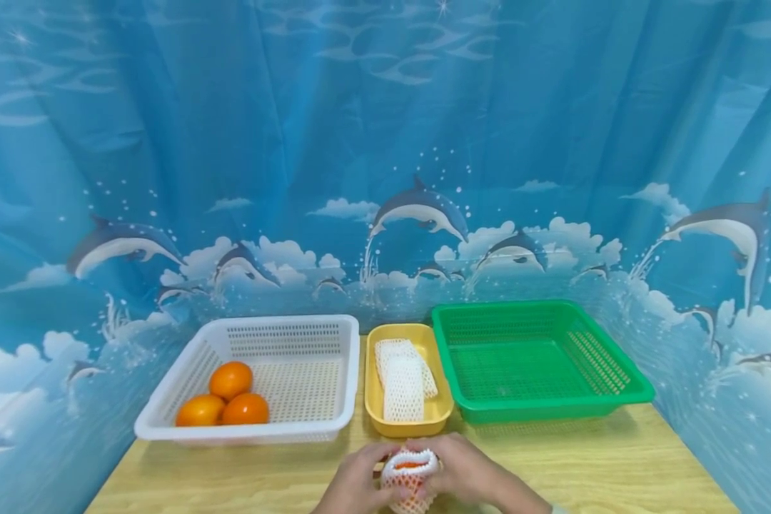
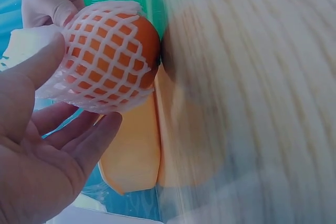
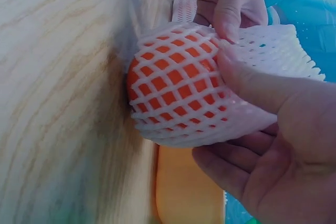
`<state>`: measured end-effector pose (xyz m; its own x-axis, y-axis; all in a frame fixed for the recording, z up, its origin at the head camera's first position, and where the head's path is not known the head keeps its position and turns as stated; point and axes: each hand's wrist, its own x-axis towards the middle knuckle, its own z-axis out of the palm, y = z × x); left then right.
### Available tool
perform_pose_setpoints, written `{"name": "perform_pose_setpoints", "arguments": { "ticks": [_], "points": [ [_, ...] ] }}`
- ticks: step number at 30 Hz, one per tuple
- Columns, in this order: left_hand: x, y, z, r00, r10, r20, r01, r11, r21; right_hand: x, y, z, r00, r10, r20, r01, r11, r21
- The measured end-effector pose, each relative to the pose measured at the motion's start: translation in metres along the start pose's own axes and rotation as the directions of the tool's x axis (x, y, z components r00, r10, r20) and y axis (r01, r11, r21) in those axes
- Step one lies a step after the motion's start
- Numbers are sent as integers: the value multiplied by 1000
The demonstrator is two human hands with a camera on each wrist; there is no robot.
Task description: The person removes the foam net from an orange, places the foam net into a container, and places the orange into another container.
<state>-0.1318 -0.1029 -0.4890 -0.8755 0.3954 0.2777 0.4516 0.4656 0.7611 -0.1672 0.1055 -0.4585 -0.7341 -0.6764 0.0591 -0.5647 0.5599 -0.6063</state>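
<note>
An orange (image 2: 113, 56) sits inside a white foam fruit net (image 3: 178, 87) at the front of the table. The net's upper end stands open above the fruit, and orange skin shows bare at the lower end. My left hand (image 1: 360, 480) pinches the net from the left, thumb on the near side and fingers beneath in the left wrist view. From the right, my right hand (image 1: 459, 467) grips the net the same way, its thumb pressed to the mesh. The orange's underside appears to touch the tabletop.
A yellow tray (image 1: 374, 417) behind the hands holds several flat white foam nets (image 1: 403, 385). To its left, a white basket (image 1: 350, 371) contains three oranges (image 1: 231, 380). On the right stands a green basket (image 1: 514, 368). A blue dolphin-print curtain (image 1: 385, 107) hangs behind the wooden table (image 1: 617, 457).
</note>
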Motion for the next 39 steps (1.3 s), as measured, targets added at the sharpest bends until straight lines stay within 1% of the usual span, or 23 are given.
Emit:
{"name": "perform_pose_setpoints", "arguments": {
  "ticks": [5,8,13,16,18,21,23,25,28,32,34,36,38,39],
  "points": [
    [0,0,-1,999,-37,11,38,999,-29,-4,-4,-1,996,71,55,-72,997,9],
    [0,0,-2,999,-42,-3,42,999,-12,-6,-5,1,995,79,57,-79,997,-1],
    [-1,2,-3,999,-27,-34,28,999,41,-6,-1,9,999,26,37,-26,1000,1],
    [1,4,-4,998,-48,-33,50,997,60,-5,0,11,999,-3,35,3,1000,12],
    [1,4,-4,998,-40,-46,43,996,73,-5,0,11,999,-27,33,27,1000,10],
    [1,5,-4,997,-22,-78,28,997,76,-4,1,12,998,-52,35,50,998,47],
    [2,5,-4,996,-26,-89,31,998,56,-4,1,12,998,-61,35,58,995,77],
    [2,5,-4,995,-51,-81,54,998,27,-4,1,12,998,-57,27,55,995,87],
    [2,4,-3,995,-77,-59,77,997,-2,-5,1,11,998,-56,4,56,997,60],
    [0,4,-2,997,-71,-39,72,997,14,-4,1,9,995,-101,-14,102,995,20],
    [0,4,-1,997,-83,-12,83,997,-2,-3,1,8,990,-140,-11,140,990,13],
    [-1,4,-1,997,-81,14,82,997,-14,-3,0,7,986,-164,-12,164,986,-15],
    [-1,3,-1,996,-80,36,81,997,-20,-2,-1,6,985,-171,-10,170,985,-33],
    [0,3,-1,996,-75,42,75,997,-6,-2,-1,5,985,-173,-12,172,984,-43]
  ]
}}
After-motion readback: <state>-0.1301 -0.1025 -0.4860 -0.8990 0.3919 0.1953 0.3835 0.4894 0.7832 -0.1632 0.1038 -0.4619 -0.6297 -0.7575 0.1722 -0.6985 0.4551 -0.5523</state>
